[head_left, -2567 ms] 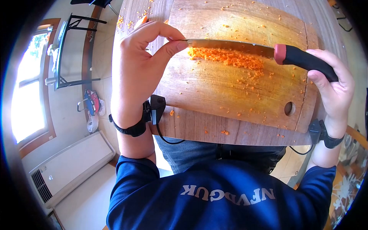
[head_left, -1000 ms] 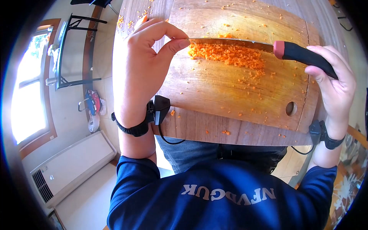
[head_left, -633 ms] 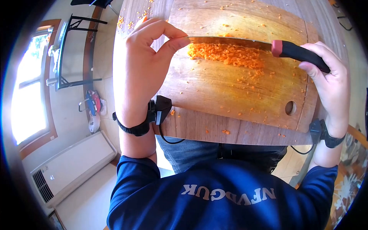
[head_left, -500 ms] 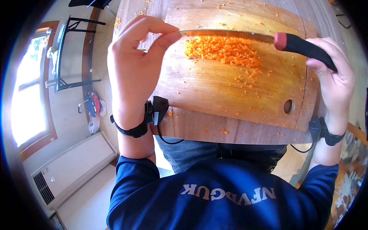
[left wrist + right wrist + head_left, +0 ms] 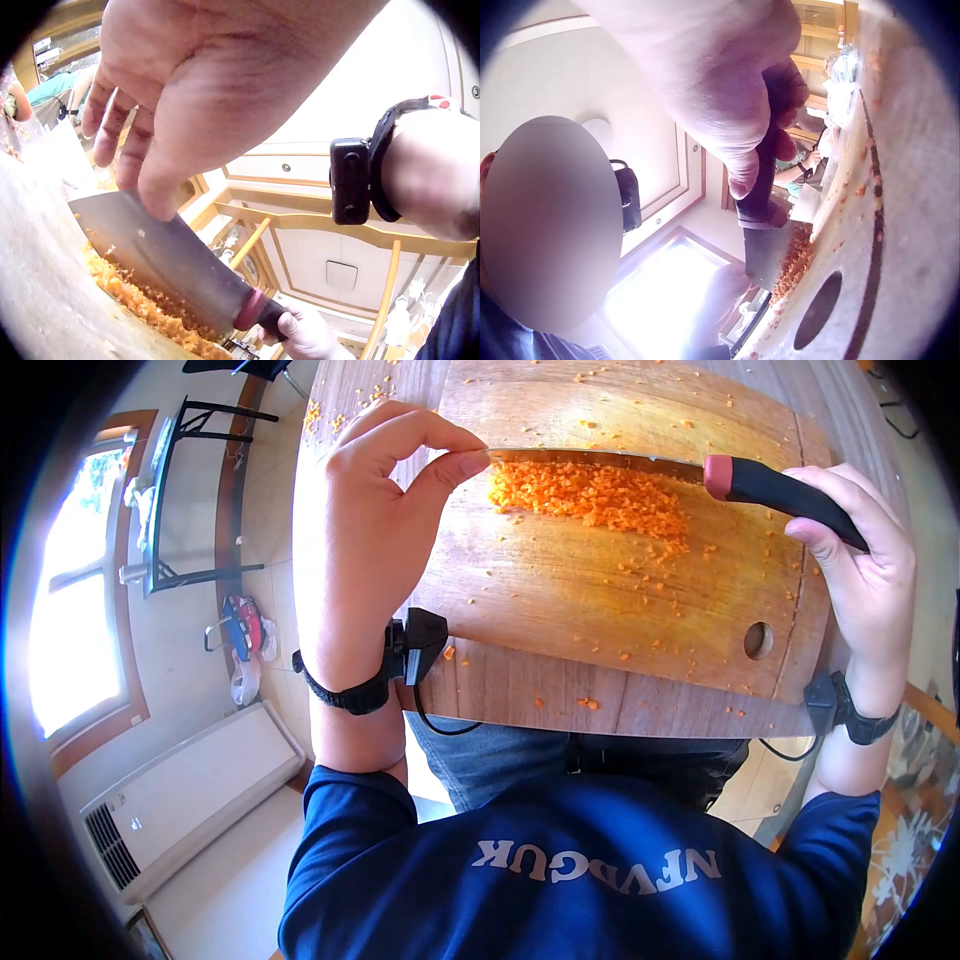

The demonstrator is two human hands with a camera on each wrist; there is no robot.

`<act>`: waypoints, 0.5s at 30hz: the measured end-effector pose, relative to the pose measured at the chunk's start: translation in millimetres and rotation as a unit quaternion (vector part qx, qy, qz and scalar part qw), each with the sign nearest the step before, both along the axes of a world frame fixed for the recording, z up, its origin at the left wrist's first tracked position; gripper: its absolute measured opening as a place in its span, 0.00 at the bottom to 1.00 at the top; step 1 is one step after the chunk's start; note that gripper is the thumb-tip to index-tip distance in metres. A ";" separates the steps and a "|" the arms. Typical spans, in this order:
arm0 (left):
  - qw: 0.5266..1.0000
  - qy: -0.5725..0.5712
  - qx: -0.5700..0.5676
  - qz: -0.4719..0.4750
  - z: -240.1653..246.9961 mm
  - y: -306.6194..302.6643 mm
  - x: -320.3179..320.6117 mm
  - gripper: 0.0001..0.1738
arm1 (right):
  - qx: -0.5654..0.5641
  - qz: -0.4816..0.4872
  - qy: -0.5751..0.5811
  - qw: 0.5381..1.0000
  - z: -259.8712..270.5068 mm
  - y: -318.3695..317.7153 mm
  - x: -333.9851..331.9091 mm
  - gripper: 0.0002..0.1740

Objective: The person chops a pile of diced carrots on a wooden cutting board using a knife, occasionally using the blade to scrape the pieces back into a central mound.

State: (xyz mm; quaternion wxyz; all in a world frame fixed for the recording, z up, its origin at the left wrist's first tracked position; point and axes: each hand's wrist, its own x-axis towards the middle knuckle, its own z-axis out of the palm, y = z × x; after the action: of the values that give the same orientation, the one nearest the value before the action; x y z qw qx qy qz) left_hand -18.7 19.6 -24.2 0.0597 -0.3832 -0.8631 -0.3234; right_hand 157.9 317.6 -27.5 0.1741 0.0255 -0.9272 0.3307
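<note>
A knife lies across a wooden cutting board [image 5: 600, 600], its blade [image 5: 590, 458] set on edge over a heap of finely chopped carrot [image 5: 590, 495]. My right hand [image 5: 860, 560] grips the black handle with the red collar [image 5: 775, 488]. My left hand [image 5: 375, 530] pinches the blade's tip between thumb and fingers. In the left wrist view the blade [image 5: 176, 262] stands over the carrot bits [image 5: 139, 300], with the left thumb [image 5: 161, 195] on it. The right wrist view shows the handle [image 5: 769, 172] in the curled right hand and the blade [image 5: 769, 255] meeting the carrot [image 5: 791, 274].
Loose carrot bits dot the board and the wooden table [image 5: 520, 695]. The board has a round hole [image 5: 758, 641] near its right end. Beyond the table's left edge are a tiled floor, a white heater [image 5: 180, 800] and a window.
The knife has kept rocking over the carrot heap, the handle end rising and dropping. The heap has spread a little. Both hands keep their hold.
</note>
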 end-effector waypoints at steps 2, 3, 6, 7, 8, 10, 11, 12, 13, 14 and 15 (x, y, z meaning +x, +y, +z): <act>1.000 -0.008 -0.016 0.013 0.2 -0.9 0.7 0.04 | -0.001 -0.023 -0.019 1.000 -3.9 -2.8 1.7 0.16; 1.000 -0.008 -0.016 0.013 1.1 -1.0 1.2 0.04 | -0.002 -0.048 -0.038 0.998 -5.4 -3.4 2.4 0.16; 1.000 -0.019 -0.019 0.010 4.5 -0.5 1.7 0.05 | 0.012 -0.039 -0.045 0.998 -3.0 -3.6 0.8 0.16; 1.000 -0.023 -0.018 0.009 4.5 -0.4 1.7 0.05 | 0.012 -0.040 -0.045 0.998 -2.4 -3.5 0.9 0.16; 0.999 -0.027 -0.017 0.008 4.1 -0.5 1.4 0.05 | 0.004 -0.033 -0.051 0.998 -2.1 -3.3 0.8 0.17; 1.000 -0.015 -0.004 0.000 3.4 -1.3 0.6 0.05 | -0.005 -0.028 -0.057 0.998 -0.8 -2.9 0.8 0.17; 1.000 -0.004 0.009 -0.007 2.9 -1.7 -0.2 0.05 | 0.003 -0.024 -0.060 0.998 0.8 -2.7 0.9 0.18; 1.000 -0.004 0.009 -0.009 2.3 -2.6 -1.8 0.05 | 0.012 -0.020 -0.062 0.998 2.6 -2.3 1.1 0.20; 0.999 0.003 0.039 -0.002 1.3 -3.7 -3.7 0.05 | 0.013 -0.020 -0.063 0.998 3.9 -0.6 2.2 0.20; 0.998 0.011 0.069 0.005 0.5 -4.4 -5.1 0.05 | 0.017 -0.006 -0.029 0.999 4.8 1.9 3.6 0.20; 0.998 0.011 0.069 0.006 -0.4 -3.7 -5.5 0.05 | 0.022 0.009 0.006 1.000 4.5 3.4 3.9 0.20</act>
State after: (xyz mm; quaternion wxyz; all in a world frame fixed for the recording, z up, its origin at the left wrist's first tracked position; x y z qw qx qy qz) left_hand -24.2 15.9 -24.6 0.0974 -0.3766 -0.8404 -0.3774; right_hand 161.9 321.0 -23.0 0.1756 0.0396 -0.9328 0.3122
